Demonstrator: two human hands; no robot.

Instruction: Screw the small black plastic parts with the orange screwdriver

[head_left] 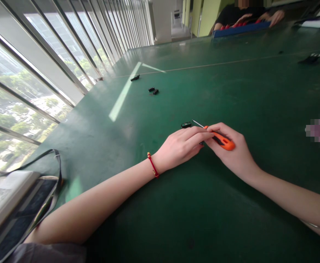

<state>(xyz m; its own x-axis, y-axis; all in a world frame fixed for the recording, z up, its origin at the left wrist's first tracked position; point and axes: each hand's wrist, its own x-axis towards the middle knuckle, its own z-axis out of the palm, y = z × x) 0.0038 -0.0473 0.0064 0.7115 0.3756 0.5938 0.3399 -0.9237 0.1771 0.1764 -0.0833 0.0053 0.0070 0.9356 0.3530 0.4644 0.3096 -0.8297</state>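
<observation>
My right hand (231, 149) is closed round a screwdriver (227, 144) with an orange and black handle. Its thin metal shaft points up and to the left, the tip in the air near a small black part (186, 125). My left hand (180, 146), with a red cord bracelet at the wrist, meets the right hand at the screwdriver. Its fingers are bent and pressed together; a dark bit shows beneath them, but what they hold is hidden. The small black part lies on the green table (107, 146) just beyond my left knuckles.
Several small black pieces (155, 91) lie farther back. Dark parts (310, 57) sit at the far right. Across the table a person is behind a blue tray (242, 29) with red items. A white case (9, 204) and black strap are at my left, beside the barred window.
</observation>
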